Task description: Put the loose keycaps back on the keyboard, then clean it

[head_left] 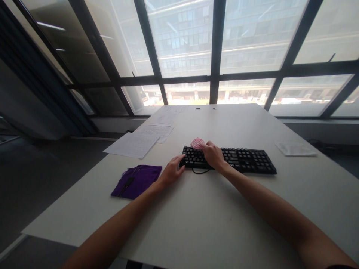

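Note:
A black keyboard lies across the white table, its cable looping out at the near edge. My left hand grips the keyboard's left end, fingers over the corner and thumb at the near side. In my right hand is a small round pink brush with a ringed pattern on its back. The brush is over the keys at the upper left of the keyboard, and its bristles are mostly hidden below it. My right fingers are closed round its right side.
Left of my left hand lies a purple cloth with a small dark item on it. Written paper sheets spread along the table's left edge. A white packet rests at the right. Large windows stand beyond the table.

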{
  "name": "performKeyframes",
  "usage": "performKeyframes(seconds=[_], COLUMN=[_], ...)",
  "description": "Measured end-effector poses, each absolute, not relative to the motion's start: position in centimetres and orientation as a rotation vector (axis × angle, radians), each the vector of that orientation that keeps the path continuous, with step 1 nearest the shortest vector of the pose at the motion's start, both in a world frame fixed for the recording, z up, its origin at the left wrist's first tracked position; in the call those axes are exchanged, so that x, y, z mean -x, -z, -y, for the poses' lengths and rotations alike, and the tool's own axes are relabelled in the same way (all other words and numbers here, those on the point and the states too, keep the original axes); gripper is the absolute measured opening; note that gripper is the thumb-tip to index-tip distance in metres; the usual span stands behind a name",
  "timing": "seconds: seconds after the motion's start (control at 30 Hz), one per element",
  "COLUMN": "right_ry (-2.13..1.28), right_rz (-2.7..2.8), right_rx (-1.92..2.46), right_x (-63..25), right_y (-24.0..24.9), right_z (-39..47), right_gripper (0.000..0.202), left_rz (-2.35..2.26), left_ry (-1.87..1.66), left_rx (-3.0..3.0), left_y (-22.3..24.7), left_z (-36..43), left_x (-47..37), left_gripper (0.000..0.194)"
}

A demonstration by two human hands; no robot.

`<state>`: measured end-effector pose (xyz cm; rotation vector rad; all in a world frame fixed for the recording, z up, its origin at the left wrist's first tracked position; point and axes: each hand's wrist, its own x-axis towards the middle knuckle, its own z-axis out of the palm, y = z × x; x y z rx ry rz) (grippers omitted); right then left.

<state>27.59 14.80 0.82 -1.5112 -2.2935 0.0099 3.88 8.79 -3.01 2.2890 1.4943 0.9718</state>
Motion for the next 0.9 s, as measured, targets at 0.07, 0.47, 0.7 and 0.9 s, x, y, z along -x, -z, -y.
performKeyframes(seconds=[0.07, 0.47, 0.7, 0.9], right_ry=[-0.002, -0.045, -0.007, -0.012], right_rz=[2.300, 2.343, 2.283, 2.269], right_rx=[1.491, 1.530, 1.535, 1.332], right_x=[-27.4, -27.2, -28.2, -28.5], right_y=[-0.8, -0.7, -0.1, 0.4], right_z=[-14.7, -14.8, -14.8, -14.9], right_gripper=[0.039, 0.042, 0.040, 0.035], left_rz=[-1.492, -1.489, -1.486, -1.482], left_ry=[-0.972, -0.976, -0.970, -0.967], left_rx=[-2.285, -2.283, -2.286, -2.287], left_y=[3.0, 3.0, 3.1, 3.1], left_z=[-8.8, -8.6, -8.6, -8.6], left_x=[-3.9, -3.9, -3.7, -3.8], left_gripper=[0.051, 0.051, 0.051, 0.051])
